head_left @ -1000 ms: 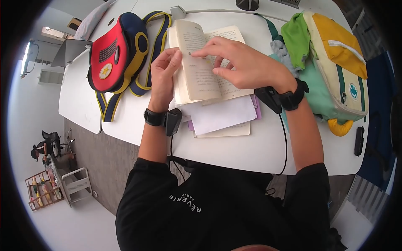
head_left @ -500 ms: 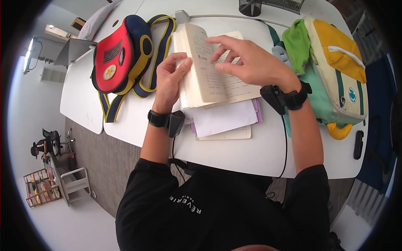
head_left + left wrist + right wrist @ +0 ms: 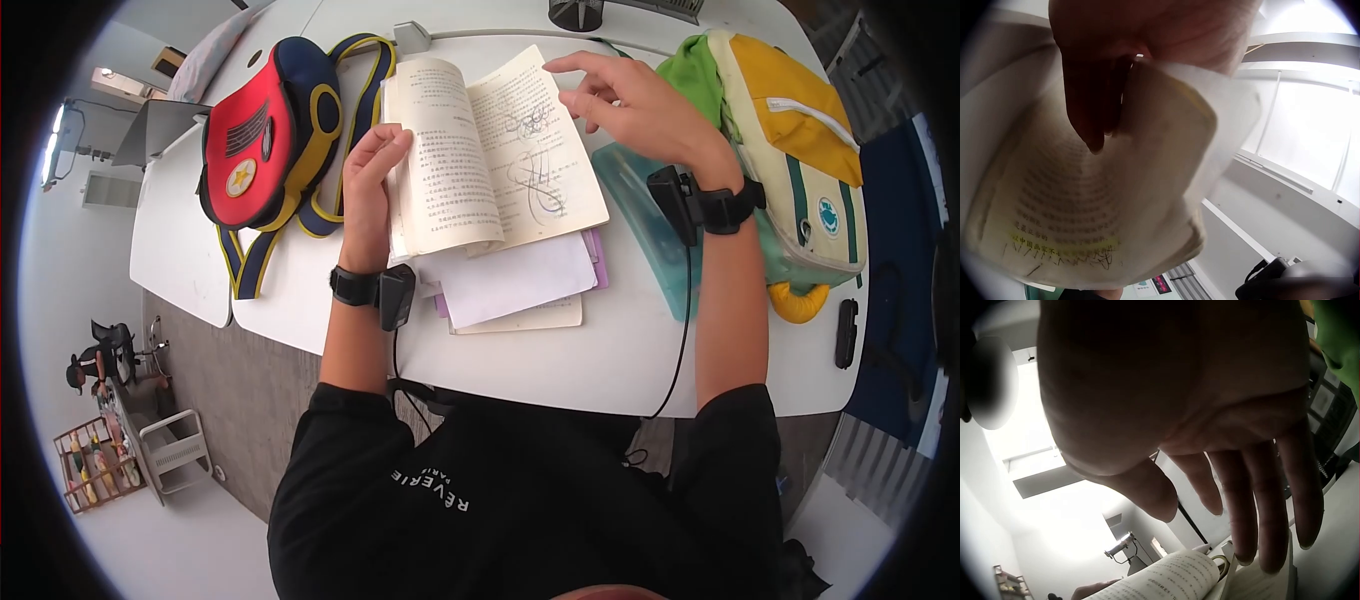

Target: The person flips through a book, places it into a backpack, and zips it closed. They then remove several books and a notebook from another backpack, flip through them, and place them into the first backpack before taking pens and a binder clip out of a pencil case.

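Observation:
An open paperback book [image 3: 450, 160] leans up from a pile of papers, its left page curving and its right page marked with dark pen scribbles [image 3: 540, 185]. My left hand [image 3: 368, 195] grips the book's left edge, thumb on the front. In the left wrist view, fingers of that hand [image 3: 1097, 81] lie against the printed pages, one with a yellow-highlighted line [image 3: 1054, 244]. My right hand [image 3: 640, 108] hovers by the right page's top outer corner, fingers loosely extended. The right wrist view shows this hand [image 3: 1210, 406] with spread fingers above the book [image 3: 1172, 575].
White sheets [image 3: 520, 280] with purple edges lie under the book. A red and navy bag [image 3: 250, 150] stands left, its strap beside the book. Right are a teal folder [image 3: 650, 225], a cream and yellow backpack [image 3: 790, 160] and a small black object [image 3: 846, 335]. A mesh cup [image 3: 576, 14] stands behind.
My right hand has moved right, from over the pages to the outer top corner. The book now lies wider open at a scribbled page. My left hand still holds the left edge.

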{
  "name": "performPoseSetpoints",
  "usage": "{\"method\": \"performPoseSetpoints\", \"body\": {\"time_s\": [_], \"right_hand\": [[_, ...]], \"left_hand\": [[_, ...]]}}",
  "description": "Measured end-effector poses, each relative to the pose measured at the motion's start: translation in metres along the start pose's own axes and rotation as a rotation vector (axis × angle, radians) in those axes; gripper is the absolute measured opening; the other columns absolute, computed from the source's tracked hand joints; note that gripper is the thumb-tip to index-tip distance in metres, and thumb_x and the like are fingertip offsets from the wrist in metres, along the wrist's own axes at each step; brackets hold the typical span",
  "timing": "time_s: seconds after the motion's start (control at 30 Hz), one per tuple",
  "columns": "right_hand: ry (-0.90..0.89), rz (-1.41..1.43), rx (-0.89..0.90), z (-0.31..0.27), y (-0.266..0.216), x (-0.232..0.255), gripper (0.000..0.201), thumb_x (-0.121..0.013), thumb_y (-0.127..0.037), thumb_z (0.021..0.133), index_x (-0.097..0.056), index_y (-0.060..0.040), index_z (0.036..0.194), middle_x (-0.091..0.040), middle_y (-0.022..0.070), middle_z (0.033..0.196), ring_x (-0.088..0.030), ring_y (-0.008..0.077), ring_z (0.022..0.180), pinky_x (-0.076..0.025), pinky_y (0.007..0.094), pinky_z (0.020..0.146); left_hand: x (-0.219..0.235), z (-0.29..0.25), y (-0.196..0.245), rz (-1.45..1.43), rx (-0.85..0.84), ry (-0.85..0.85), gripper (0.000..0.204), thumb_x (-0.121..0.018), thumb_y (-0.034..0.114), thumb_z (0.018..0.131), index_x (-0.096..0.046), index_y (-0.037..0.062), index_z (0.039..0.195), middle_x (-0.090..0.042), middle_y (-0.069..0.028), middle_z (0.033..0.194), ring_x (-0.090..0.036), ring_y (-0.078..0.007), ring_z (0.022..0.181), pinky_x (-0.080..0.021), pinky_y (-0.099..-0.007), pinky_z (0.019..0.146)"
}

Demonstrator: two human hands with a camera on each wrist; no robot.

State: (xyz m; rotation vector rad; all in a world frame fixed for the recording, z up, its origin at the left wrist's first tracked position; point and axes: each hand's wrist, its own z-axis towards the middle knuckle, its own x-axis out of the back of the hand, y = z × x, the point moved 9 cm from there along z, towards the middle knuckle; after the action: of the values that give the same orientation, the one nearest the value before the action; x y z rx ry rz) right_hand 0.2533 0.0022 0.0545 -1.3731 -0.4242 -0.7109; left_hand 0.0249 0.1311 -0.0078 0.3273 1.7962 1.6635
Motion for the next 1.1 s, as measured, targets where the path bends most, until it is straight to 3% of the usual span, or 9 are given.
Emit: {"method": "performPoseSetpoints", "body": {"time_s": [0.23,0.3,0.87,1.1], "right_hand": [[0.017,-0.1,0.009,-0.002,0.004,0.004,0.04,-0.06,-0.026,0.095,-0.063,-0.0015,0.127,-0.06,0.0067,0.07,-0.054,0.0179,0.062,-0.045,0.0327,0.061],[-0.032,-0.114,-0.025,-0.001,0.004,0.001,0.034,-0.06,-0.018,0.097,-0.061,-0.0076,0.13,-0.066,0.0057,0.074,-0.06,0.0123,0.068,-0.046,0.0276,0.062],[-0.055,-0.121,-0.034,-0.004,-0.001,0.0,0.034,-0.061,-0.019,0.097,-0.061,-0.0066,0.129,-0.067,0.0072,0.077,-0.062,0.0145,0.069,-0.047,0.029,0.065],[-0.062,-0.106,-0.018,-0.002,-0.001,-0.004,0.035,-0.06,-0.017,0.097,-0.06,-0.0054,0.13,-0.067,0.0068,0.078,-0.062,0.0143,0.07,-0.048,0.0286,0.066]], "left_hand": [[-0.004,-0.002,0.001,-0.012,-0.013,-0.016,0.012,-0.062,0.016,0.098,-0.062,0.0043,0.098,-0.067,-0.0018,0.091,-0.062,-0.0073,0.08,-0.047,-0.0208,0.075],[-0.003,-0.002,0.003,0.001,-0.03,0.011,0.012,-0.063,0.016,0.097,-0.063,0.0042,0.096,-0.067,-0.0014,0.09,-0.061,-0.0071,0.08,-0.048,-0.021,0.074],[-0.003,-0.003,0.002,0.007,-0.035,-0.022,0.012,-0.063,0.016,0.098,-0.063,0.004,0.097,-0.067,-0.0016,0.09,-0.06,-0.0069,0.081,-0.047,-0.0211,0.076],[0.003,-0.001,-0.001,0.026,-0.046,0.036,0.014,-0.064,0.017,0.098,-0.064,0.0034,0.097,-0.067,-0.0021,0.091,-0.06,-0.0069,0.08,-0.047,-0.0213,0.074]]}}
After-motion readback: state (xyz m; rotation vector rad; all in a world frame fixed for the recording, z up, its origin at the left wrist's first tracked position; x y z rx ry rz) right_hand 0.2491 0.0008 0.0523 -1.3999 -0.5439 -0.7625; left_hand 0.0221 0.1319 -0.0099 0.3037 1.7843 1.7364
